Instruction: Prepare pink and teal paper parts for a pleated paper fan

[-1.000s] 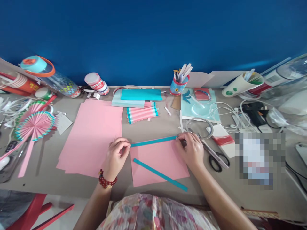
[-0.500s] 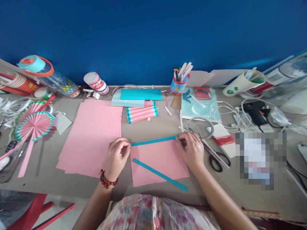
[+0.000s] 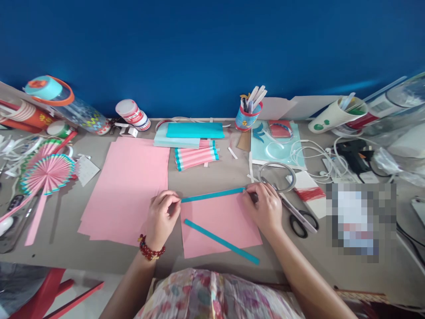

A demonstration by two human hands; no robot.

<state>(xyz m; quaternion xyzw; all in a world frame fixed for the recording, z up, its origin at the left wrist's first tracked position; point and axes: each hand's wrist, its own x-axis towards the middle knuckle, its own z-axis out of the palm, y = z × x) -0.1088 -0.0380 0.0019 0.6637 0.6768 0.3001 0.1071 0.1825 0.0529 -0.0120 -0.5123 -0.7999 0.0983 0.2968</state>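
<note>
A teal paper strip (image 3: 212, 195) runs along the far edge of a pink paper sheet (image 3: 215, 226). My left hand (image 3: 163, 215) pinches the strip's left end between thumb and fingers. At its right end, my right hand (image 3: 264, 206) pinches it at the sheet's far right corner. A second teal strip (image 3: 222, 241) lies loose and slanted across the same sheet, its right end past the near edge. Left of my left hand rests a stack of larger pink sheets (image 3: 128, 190).
Scissors (image 3: 300, 217) and a tape roll (image 3: 277, 175) lie by my right hand. Behind are folded pink-and-teal paper (image 3: 197, 158), a teal folded piece (image 3: 195, 130) and a pen cup (image 3: 248, 116). Pink paper fans (image 3: 48, 175) lie at left, white cables (image 3: 314, 161) at right.
Almost nothing differs. Both hands keep their hold on the strip's ends, and the strip stays along the sheet's far edge.
</note>
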